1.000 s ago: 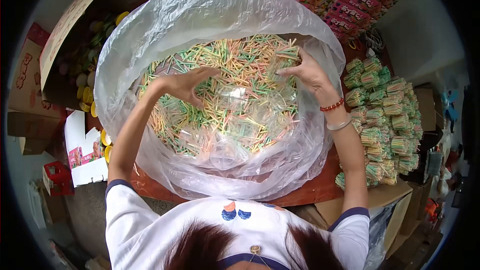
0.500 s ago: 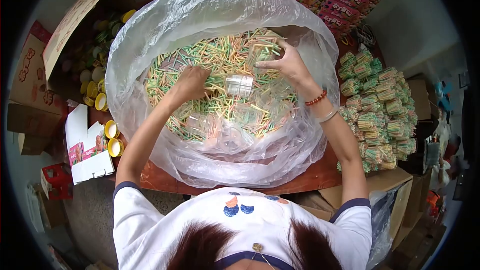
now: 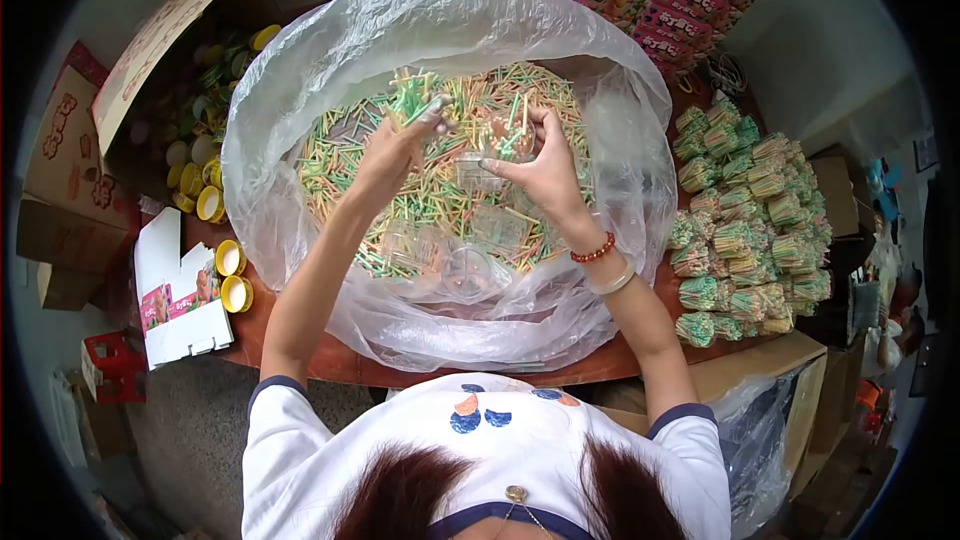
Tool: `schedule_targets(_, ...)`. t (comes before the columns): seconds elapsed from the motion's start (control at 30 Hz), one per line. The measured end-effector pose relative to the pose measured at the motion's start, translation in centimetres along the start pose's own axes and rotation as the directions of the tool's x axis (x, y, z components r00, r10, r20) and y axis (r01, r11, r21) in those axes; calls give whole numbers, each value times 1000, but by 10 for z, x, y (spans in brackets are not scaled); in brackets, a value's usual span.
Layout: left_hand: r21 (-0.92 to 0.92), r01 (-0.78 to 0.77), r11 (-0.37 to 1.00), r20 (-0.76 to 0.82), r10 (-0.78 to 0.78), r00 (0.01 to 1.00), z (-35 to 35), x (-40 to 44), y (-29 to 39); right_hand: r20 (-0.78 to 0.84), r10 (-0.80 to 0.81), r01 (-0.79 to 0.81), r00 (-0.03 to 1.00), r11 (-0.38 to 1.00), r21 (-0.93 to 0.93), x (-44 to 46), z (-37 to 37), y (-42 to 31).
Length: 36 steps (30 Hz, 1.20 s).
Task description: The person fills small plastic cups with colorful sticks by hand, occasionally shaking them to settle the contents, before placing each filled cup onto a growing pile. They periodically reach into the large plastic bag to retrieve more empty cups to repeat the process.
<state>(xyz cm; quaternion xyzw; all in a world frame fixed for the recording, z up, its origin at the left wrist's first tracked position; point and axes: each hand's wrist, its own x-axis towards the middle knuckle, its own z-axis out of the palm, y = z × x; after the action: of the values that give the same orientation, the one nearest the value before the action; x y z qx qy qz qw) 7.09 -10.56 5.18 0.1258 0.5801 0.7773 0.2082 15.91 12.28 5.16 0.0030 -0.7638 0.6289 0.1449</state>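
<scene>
My left hand (image 3: 393,153) is raised over the heap, its fingers closed round a bunch of thin pastel sticks (image 3: 413,98). To its right, my right hand (image 3: 543,168) grips a clear plastic jar (image 3: 510,138) with some sticks inside, a few poking up past the rim. Below both hands spreads a heap of loose green, yellow and pink sticks (image 3: 345,155) in a big clear plastic bag (image 3: 290,55) with its mouth rolled open. Several more clear jars, one of them a jar (image 3: 497,226) near the front, lie on the heap.
Filled jars of sticks (image 3: 745,230) are stacked on the right of the table (image 3: 590,365). Yellow lids (image 3: 235,293) lie at the left, by an open carton (image 3: 150,40) and a white card box (image 3: 185,325). Pink printed boxes (image 3: 690,20) stand piled at the back.
My left hand has come up out of the heap with a bunch of sticks. My right hand has moved left and nearer with the jar, bringing the hands closer together.
</scene>
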Motion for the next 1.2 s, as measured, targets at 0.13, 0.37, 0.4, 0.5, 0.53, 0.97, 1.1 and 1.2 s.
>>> schedule_targets(0.13,-224,-80,971,-48,71,996,52,-10,32,-43,-11,9,999,998,-61,-15,19,-18)
schedule_targets(0.37,-90,-169,982,85,176,981,70,-4,-1,-102,-118,118,988,993,-6,-18,34,-4)
schedule_targets(0.4,-104,-178,979,83,187,979,70,-3,-2,-100,-86,88,991,996,20,-18,34,-4)
schedule_targets(0.5,-134,-151,979,117,167,979,71,0,4,-70,-78,68,994,988,-135,-17,28,-16)
schedule_targets(0.53,-125,-160,979,139,177,974,70,1,5,-56,-47,37,997,984,-174,-16,26,-22)
schedule_targets(0.97,334,-162,928,109,133,985,35,24,40,-34,-63,54,997,973,-225,10,-3,-37)
schedule_targets(1.1,883,-352,311,384,-46,922,-47,18,34,67,-35,42,997,992,-116,26,-37,5)
schedule_targets(1.2,987,-148,70,156,-135,978,-75,4,3,-6,-50,49,999,991,-125,31,-52,9)
